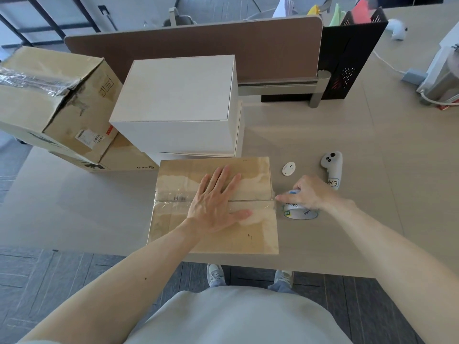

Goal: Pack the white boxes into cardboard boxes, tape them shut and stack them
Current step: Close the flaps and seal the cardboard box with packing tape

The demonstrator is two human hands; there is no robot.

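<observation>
A closed cardboard box [173, 234] lies at the table's front edge, with clear tape running along its centre seam. My left hand [216, 202] presses flat on the seam, fingers straight. Just past the box's right edge, my right hand [308, 192] grips a roll of clear tape [299, 212], its fingers curled over the roll and the index finger at the tape end on the box's corner. Behind the box stand two white boxes [178, 95], one stacked on the other. At the left, a taped cardboard box [49, 95] sits on top of another cardboard box [124, 157].
A white handheld controller [331, 170] and a small white oval disc [288, 168] lie right of the box. A brown desk divider [198, 50] runs along the back, with a black file holder [347, 58] beside it. Cables and a device [439, 78] sit far right.
</observation>
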